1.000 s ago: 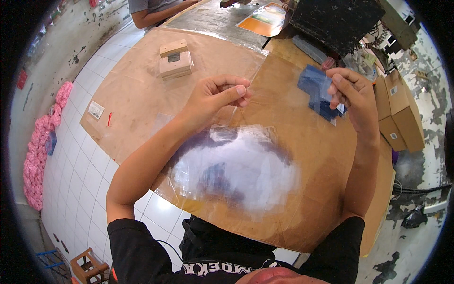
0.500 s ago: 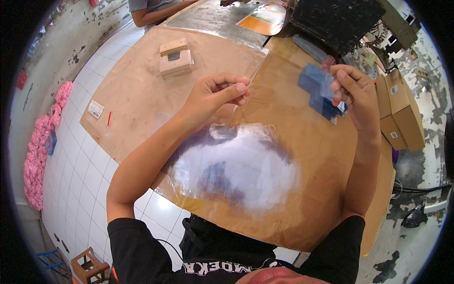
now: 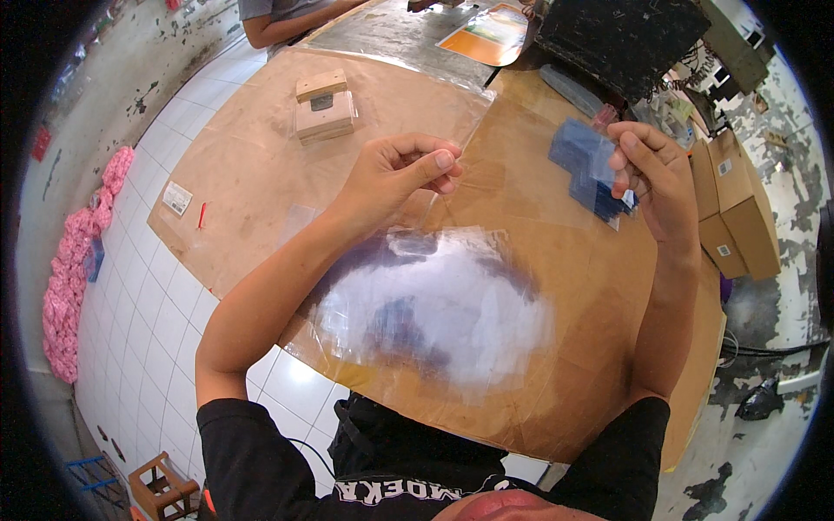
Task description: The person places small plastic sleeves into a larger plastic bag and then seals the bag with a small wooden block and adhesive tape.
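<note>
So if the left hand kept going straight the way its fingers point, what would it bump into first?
The left hand points to the right, toward the right hand. First in that line is probably the blue stack that the right hand holds, though depth is hard to judge here.

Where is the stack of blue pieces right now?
In the head view, the stack of blue pieces is upper right, held in the right hand above the brown table, just left of the cardboard boxes.
</note>
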`<move>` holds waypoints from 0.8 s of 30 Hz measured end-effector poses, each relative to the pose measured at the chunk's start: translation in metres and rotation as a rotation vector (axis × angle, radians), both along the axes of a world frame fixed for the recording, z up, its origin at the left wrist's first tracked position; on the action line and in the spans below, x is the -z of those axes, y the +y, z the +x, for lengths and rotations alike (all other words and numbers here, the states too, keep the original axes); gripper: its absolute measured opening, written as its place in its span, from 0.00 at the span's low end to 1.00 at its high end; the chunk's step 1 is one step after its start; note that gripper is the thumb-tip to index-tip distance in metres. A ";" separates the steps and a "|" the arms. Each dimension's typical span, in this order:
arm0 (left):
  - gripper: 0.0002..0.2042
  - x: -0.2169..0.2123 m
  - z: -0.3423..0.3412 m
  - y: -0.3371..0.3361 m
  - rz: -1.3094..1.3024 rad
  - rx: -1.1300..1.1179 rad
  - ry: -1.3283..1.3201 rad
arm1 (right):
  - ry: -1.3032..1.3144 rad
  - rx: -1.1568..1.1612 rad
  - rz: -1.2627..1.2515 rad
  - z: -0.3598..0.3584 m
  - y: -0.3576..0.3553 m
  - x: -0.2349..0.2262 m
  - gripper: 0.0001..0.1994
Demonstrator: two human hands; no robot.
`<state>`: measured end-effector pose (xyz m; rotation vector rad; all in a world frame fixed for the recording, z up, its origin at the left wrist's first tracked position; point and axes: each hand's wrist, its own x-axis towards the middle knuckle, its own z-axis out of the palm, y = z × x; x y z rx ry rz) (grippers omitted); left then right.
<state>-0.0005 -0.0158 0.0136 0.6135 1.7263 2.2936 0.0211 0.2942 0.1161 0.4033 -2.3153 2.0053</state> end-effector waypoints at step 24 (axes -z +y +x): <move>0.12 0.000 -0.001 -0.001 -0.002 0.002 -0.023 | -0.024 -0.023 -0.002 0.001 -0.001 -0.001 0.13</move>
